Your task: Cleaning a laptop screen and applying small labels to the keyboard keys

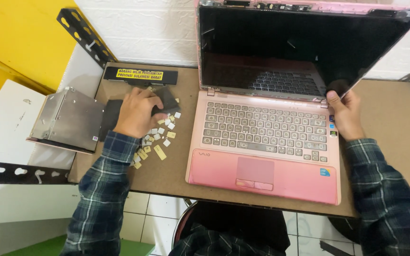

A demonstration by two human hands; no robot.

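A: What are the fingers doing?

B: The left hand (136, 114) curls down over a dark flat piece (167, 100) among scattered small pale pads (160, 137), touching it. The right hand (346, 116) pinches the near right corner of the pink laptop (262, 178)'s dark screen (285, 42).

A: Any labels?

B: A long black bar (141, 76), far left on the brown board (395, 118), bears a yellow rectangular sticker. A silver metal box (67, 118) sits further left.

head cam | above, looking steeply down | close over table (395, 118) | wall along top edge
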